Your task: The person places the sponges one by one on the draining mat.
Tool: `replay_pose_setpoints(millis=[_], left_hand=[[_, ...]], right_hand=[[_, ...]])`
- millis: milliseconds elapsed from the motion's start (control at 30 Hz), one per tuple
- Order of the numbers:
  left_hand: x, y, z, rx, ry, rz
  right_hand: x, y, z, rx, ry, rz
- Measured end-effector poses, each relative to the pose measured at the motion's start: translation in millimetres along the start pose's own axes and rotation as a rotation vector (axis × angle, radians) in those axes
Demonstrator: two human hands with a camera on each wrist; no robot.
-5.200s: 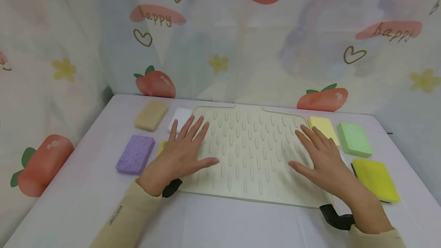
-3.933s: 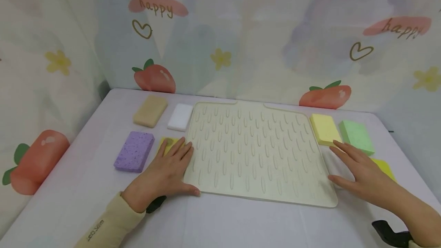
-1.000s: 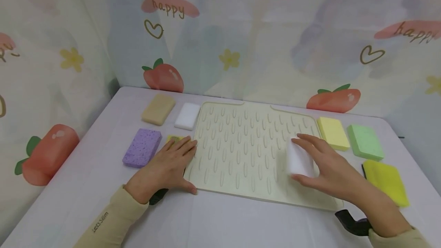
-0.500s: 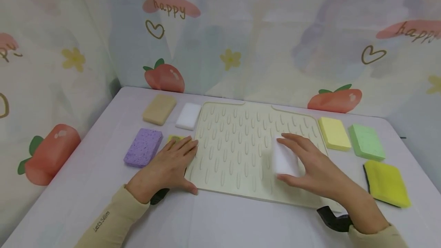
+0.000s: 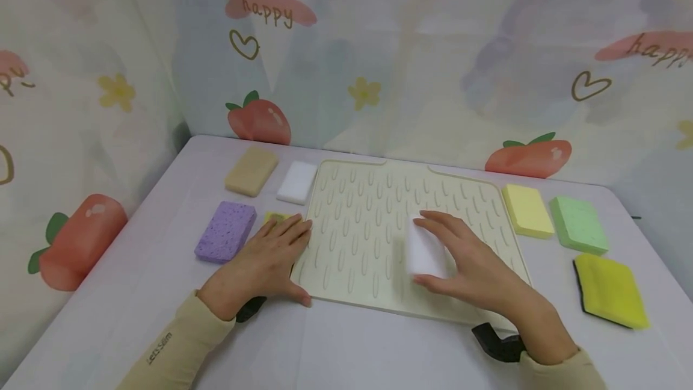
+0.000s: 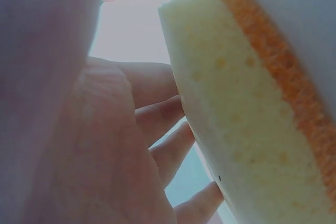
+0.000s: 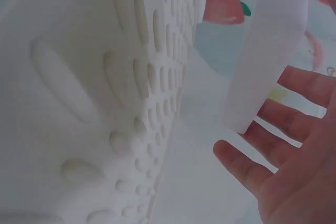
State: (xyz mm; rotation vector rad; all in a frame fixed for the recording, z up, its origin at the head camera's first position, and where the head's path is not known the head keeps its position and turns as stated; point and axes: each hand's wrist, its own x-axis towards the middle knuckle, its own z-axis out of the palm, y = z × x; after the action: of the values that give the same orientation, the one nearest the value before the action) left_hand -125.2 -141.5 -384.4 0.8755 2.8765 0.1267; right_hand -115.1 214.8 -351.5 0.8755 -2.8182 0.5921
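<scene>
In the head view my right hand [image 5: 476,263] pinches a white sponge [image 5: 426,250] between thumb and fingers, over a cream ridged mat [image 5: 363,239]. The right wrist view has the white sponge [image 7: 268,51] raised clear of the mat [image 7: 152,77]. My left hand [image 5: 265,266] rests at the mat's left edge, its fingers extended over a yellow sponge [image 5: 276,216] that it mostly covers. Up close in the left wrist view, that sponge [image 6: 226,98] has a pale yellow layer and an orange one, and my left fingertips touch its pale side.
Left of the mat lie a tan sponge [image 5: 251,171], a purple sponge [image 5: 225,232] and a thin white sponge [image 5: 297,182]. On the right are a pale yellow sponge [image 5: 527,210], a green sponge [image 5: 579,224] and a bright yellow pad [image 5: 610,290] with a dark edge. Patterned cloth hangs behind.
Several seconds ago both hands were spread and held nothing visible. Over the last second my right hand has carried the white sponge leftward above the mat, while my left hand stays put.
</scene>
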Motion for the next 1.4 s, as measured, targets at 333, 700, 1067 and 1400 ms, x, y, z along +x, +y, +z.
replay_pose_setpoints(millis=[333, 700, 1067, 1400], left_hand=[[-0.7, -0.5, -0.2, 0.003, -0.005, -0.005], [1.3, 1.3, -0.9, 0.020, -0.012, 0.009], [-0.8, 0.7, -2.9, 0.017, -0.017, -0.005], [0.5, -1.2, -1.0, 0.026, -0.010, 0.001]], right_hand=[[13.0, -14, 11, 0.036, 0.021, -0.049], [12.0, -17, 12, 0.035, 0.027, -0.045], [13.9, -21, 19, 0.042, -0.006, -0.036], [16.1, -27, 29, 0.024, -0.007, -0.070]])
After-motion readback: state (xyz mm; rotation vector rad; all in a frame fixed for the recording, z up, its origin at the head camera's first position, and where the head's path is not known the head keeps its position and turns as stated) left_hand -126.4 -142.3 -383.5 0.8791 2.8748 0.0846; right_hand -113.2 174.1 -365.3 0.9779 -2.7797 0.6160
